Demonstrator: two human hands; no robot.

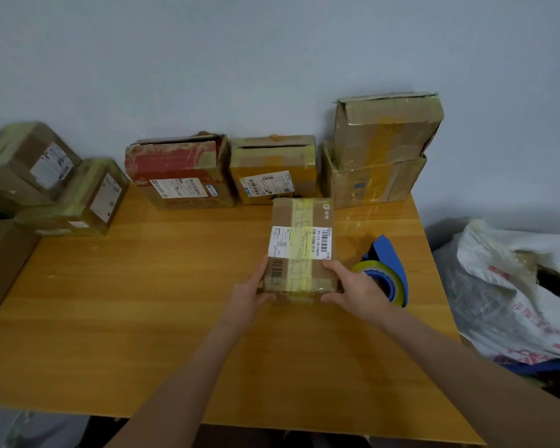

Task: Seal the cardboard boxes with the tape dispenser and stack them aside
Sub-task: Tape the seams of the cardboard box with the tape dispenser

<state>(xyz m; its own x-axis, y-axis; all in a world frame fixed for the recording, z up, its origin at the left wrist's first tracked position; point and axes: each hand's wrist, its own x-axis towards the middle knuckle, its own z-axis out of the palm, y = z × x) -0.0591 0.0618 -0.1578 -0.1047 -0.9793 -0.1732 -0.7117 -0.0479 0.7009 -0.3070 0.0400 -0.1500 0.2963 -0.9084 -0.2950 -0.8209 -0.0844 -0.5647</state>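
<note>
Head view: two hands [251, 294] [356, 287] hold one box [299, 253] beside one dispenser [389, 260]

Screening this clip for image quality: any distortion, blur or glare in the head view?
Head view: wide-angle distortion bows the edges of the orange wooden table; the brown taped cardboard boxes at far left look smeared; faint sheen on the table right of the small labelled cardboard box gripped by left hand and right hand; lighting even, shadows weak.
</note>
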